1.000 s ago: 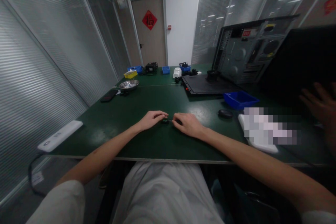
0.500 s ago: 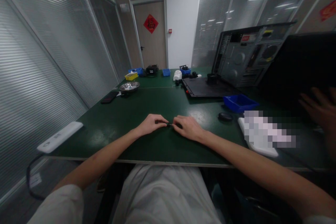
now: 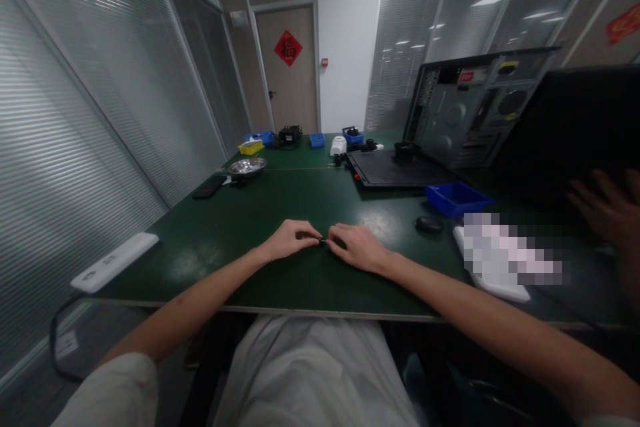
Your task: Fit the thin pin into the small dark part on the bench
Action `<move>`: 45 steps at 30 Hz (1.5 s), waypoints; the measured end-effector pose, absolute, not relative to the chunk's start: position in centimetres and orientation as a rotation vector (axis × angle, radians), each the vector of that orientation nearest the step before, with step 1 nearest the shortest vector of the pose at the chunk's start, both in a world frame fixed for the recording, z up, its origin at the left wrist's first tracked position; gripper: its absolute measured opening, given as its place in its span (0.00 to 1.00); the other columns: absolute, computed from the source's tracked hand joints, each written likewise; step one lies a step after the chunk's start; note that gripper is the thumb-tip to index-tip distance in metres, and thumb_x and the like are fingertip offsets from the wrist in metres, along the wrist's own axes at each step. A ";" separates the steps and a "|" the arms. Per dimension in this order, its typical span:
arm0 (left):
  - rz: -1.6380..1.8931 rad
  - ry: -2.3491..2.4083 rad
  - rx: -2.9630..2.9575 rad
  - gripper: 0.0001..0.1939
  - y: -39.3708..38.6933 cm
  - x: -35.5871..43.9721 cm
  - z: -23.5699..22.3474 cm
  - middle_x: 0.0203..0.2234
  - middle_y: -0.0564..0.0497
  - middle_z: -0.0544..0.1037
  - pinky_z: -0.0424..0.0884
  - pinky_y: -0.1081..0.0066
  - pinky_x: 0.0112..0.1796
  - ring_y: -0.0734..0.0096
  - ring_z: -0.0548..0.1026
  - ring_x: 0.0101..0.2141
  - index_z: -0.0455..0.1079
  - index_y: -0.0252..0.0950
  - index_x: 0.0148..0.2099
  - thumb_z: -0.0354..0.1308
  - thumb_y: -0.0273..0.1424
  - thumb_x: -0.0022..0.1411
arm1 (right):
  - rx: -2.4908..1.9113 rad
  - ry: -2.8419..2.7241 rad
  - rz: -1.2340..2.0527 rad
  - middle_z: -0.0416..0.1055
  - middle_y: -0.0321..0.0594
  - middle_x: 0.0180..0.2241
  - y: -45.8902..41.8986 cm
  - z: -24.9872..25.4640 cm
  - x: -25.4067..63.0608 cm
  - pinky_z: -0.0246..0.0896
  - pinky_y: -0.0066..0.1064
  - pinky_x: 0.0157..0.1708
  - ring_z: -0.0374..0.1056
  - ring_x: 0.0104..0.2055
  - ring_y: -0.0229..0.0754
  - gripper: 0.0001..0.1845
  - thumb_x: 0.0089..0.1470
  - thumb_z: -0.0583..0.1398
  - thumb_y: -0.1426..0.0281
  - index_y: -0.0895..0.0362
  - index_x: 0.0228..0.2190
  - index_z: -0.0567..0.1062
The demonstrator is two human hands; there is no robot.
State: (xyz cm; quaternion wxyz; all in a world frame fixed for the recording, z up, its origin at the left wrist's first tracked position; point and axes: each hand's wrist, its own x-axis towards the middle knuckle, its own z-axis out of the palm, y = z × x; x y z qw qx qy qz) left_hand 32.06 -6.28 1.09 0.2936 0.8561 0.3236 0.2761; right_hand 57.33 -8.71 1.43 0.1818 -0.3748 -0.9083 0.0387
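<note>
Just above the green table point(image 3: 280, 287), near its front edge, my two hands meet fingertip to fingertip. My left hand point(image 3: 294, 239) pinches one side of a small dark piece point(image 3: 323, 241) between thumb and fingers. From the other side, the closed fingers of my right hand point(image 3: 356, 245) grip at the same piece. It is too small to name, and the fingers cover most of it. A black computer mouse point(image 3: 429, 224) lies to the right of my right hand.
A white power strip point(image 3: 116, 262) lies at the left edge. To the right are a blue tray point(image 3: 457, 198), a black panel point(image 3: 393, 168), an open computer case point(image 3: 470, 107) and another person's hand point(image 3: 607, 207). Farther back sit a metal bowl point(image 3: 247, 167) and a dark phone point(image 3: 210, 187).
Both my hands stay at almost the same spot, with only slight finger movement around the small dark piece. The other person's hand at right has shifted slightly.
</note>
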 end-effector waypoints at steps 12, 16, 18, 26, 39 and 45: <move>0.789 0.881 2.161 0.12 -6.5 32.8 0.5 0.42 0.46 0.82 0.71 0.70 0.46 0.64 0.79 0.42 0.82 0.35 0.46 0.66 0.35 0.63 | -1.058 -2.614 0.024 0.74 0.40 0.40 -8.8 1.2 57.0 0.46 0.31 0.30 0.68 0.33 0.39 0.13 0.71 0.50 0.62 0.55 0.44 0.70; 0.754 0.865 2.178 0.12 -6.4 32.7 0.7 0.41 0.46 0.82 0.71 0.70 0.45 0.64 0.79 0.41 0.83 0.35 0.46 0.65 0.36 0.64 | -1.073 -2.626 0.005 0.74 0.39 0.39 -8.9 1.5 57.0 0.46 0.31 0.30 0.69 0.33 0.39 0.12 0.70 0.51 0.62 0.54 0.42 0.71; 0.753 0.852 2.199 0.12 -6.3 32.7 0.8 0.41 0.45 0.82 0.71 0.70 0.44 0.64 0.78 0.41 0.83 0.35 0.46 0.65 0.36 0.64 | -1.075 -2.626 0.002 0.74 0.39 0.38 -8.9 1.5 57.0 0.45 0.31 0.29 0.68 0.33 0.39 0.11 0.70 0.52 0.62 0.54 0.42 0.70; 0.851 0.776 2.422 0.13 -6.8 32.4 1.2 0.42 0.44 0.79 0.71 0.69 0.45 0.66 0.76 0.41 0.82 0.36 0.48 0.61 0.37 0.68 | -1.057 -2.605 0.020 0.74 0.39 0.38 -8.8 1.3 57.1 0.46 0.30 0.30 0.68 0.33 0.39 0.10 0.69 0.53 0.63 0.54 0.41 0.70; 0.737 0.938 2.528 0.11 -3.0 32.6 -0.2 0.39 0.46 0.77 0.68 0.66 0.46 0.64 0.73 0.42 0.83 0.40 0.47 0.61 0.37 0.68 | -1.035 -2.555 0.044 0.73 0.39 0.38 -8.8 1.1 57.2 0.46 0.30 0.30 0.67 0.33 0.38 0.10 0.69 0.54 0.63 0.53 0.42 0.72; 0.807 0.916 2.507 0.14 -5.0 32.4 0.8 0.43 0.45 0.77 0.68 0.66 0.48 0.64 0.73 0.45 0.80 0.37 0.49 0.54 0.36 0.73 | -1.007 -2.382 0.116 0.73 0.37 0.37 -8.4 1.3 57.7 0.51 0.29 0.33 0.67 0.35 0.38 0.10 0.69 0.54 0.62 0.53 0.39 0.71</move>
